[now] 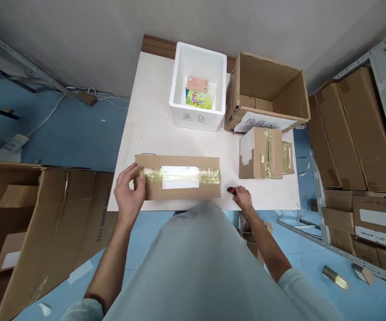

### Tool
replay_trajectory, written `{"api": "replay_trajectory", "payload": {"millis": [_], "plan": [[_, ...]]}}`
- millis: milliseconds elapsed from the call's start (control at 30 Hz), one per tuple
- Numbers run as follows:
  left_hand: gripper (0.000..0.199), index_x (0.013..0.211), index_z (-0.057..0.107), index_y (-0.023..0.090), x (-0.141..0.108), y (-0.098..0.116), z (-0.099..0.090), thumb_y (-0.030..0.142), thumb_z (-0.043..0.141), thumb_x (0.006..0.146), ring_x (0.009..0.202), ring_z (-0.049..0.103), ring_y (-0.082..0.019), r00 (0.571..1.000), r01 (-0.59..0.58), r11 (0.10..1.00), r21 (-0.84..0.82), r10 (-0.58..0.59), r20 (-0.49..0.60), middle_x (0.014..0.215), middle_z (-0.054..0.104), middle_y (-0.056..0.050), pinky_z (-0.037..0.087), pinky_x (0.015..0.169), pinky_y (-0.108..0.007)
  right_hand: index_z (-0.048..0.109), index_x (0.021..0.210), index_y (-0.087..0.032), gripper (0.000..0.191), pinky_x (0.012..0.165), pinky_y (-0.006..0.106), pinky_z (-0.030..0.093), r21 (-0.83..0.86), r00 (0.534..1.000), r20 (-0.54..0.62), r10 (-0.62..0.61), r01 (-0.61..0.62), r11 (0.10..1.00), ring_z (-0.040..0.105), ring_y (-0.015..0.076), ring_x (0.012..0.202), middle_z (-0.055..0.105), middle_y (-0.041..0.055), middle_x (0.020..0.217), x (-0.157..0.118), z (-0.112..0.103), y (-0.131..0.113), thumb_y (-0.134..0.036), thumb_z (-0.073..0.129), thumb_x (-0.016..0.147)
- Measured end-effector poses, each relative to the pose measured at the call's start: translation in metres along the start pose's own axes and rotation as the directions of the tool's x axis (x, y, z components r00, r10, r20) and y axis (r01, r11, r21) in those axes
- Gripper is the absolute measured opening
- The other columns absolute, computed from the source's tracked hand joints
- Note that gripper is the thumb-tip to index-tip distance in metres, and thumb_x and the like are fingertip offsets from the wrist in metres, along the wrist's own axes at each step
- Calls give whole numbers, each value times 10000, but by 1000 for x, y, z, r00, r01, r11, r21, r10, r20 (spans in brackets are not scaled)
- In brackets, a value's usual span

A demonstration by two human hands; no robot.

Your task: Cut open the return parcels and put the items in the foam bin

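Observation:
A long, flat cardboard box (182, 194) lies near the table's front edge, with shiny yellowish tape along its middle and a white label (180, 177) on top. My left hand (130, 189) grips its left end, thumb on the upper face and fingers around the corner. To the right of the box, my right hand (243, 197) is closed around a small red and black box cutter (232, 191) close to the tabletop. No blade can be made out. The box cutter and the box are apart.
On the white table (146, 120) stand a white foam box (198, 119) with booklets inside, an open carton (269, 80) and a taped box (258, 154). A large carton (59, 223) is at left. Shelving (320, 200) with boxes flanks the right.

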State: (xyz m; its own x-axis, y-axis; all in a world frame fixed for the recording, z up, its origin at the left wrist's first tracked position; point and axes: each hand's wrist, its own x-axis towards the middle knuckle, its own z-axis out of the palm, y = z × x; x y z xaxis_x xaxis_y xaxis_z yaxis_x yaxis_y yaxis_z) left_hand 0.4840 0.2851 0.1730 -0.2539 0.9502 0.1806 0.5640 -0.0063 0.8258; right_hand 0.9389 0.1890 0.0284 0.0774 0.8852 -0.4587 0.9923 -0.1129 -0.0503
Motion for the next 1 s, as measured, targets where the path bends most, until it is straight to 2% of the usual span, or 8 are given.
{"api": "replay_trajectory", "payload": {"millis": [100, 200, 333, 433, 500, 733, 867, 1000], "plan": [[443, 1327, 759, 196, 10, -26, -20, 497, 674, 1013, 1384, 677, -288, 998, 49, 997, -54, -47, 37, 1454, 726, -149, 608, 1120, -443, 672, 1281, -159, 351, 921, 377, 502, 82, 981, -81, 174, -167, 982, 665, 302, 1090, 734, 174, 1226, -8, -17, -15, -267, 633, 950], [462, 1312, 765, 194, 18, -41, -30, 524, 672, 1003, 1198, 764, -254, 984, 123, 984, -128, -105, 144, 1354, 775, -127, 666, 975, -382, 668, 1185, -204, 398, 780, 361, 537, 525, 859, -197, 473, -315, 791, 706, 263, 860, 763, 96, 1060, -15, -43, -25, -424, 713, 856], [441, 1263, 786, 207, 23, -45, -36, 549, 648, 1021, 1187, 768, -252, 967, 122, 976, -178, -77, 241, 1326, 784, -108, 682, 922, -368, 663, 1122, -218, 481, 592, 290, 506, 969, 730, -190, 657, 32, 244, 646, 154, 612, 744, 19, 950, -29, -93, -34, -490, 758, 736], [423, 1250, 792, 225, 24, -41, -34, 556, 641, 1033, 1297, 728, -277, 954, 110, 972, -208, -45, 297, 1370, 764, -111, 687, 962, -399, 699, 1093, -224, 438, 546, 226, 493, 951, 746, -164, 645, 293, -97, 605, 93, 580, 760, -3, 947, -44, -136, -46, -415, 765, 705], [410, 1247, 793, 232, 24, -39, -29, 549, 649, 1032, 1321, 716, -280, 943, 111, 963, -245, -24, 332, 1393, 751, -112, 688, 995, -420, 724, 1040, -217, 366, 526, 207, 506, 906, 778, -176, 604, 367, -210, 617, 88, 601, 778, 12, 970, -53, -164, -59, -407, 763, 729], [389, 1283, 783, 258, 28, -34, -8, 503, 682, 999, 1268, 721, -266, 872, 152, 929, -337, 35, 488, 1401, 696, -93, 701, 1028, -455, 758, 1074, -235, 351, 530, 189, 590, 952, 892, -229, 390, 288, -100, 688, 88, 611, 825, 24, 1042, -63, -227, -130, -433, 873, 808], [392, 1302, 781, 268, 32, -36, -5, 482, 702, 983, 1193, 733, -247, 838, 160, 923, -349, 60, 543, 1353, 665, -79, 710, 1012, -450, 745, 1124, -242, 485, 567, 248, 658, 989, 971, -150, 184, 143, 48, 774, 152, 668, 823, 36, 1020, -52, -234, -176, -498, 968, 778], [416, 1333, 772, 275, 36, -42, -5, 474, 706, 974, 1123, 746, -224, 804, 179, 917, -357, 73, 590, 1345, 641, -73, 704, 1027, -450, 722, 1085, -233, 536, 669, 306, 700, 992, 997, -46, 63, 37, 125, 804, 174, 720, 826, 41, 1045, -37, -222, -212, -541, 997, 745]]}}
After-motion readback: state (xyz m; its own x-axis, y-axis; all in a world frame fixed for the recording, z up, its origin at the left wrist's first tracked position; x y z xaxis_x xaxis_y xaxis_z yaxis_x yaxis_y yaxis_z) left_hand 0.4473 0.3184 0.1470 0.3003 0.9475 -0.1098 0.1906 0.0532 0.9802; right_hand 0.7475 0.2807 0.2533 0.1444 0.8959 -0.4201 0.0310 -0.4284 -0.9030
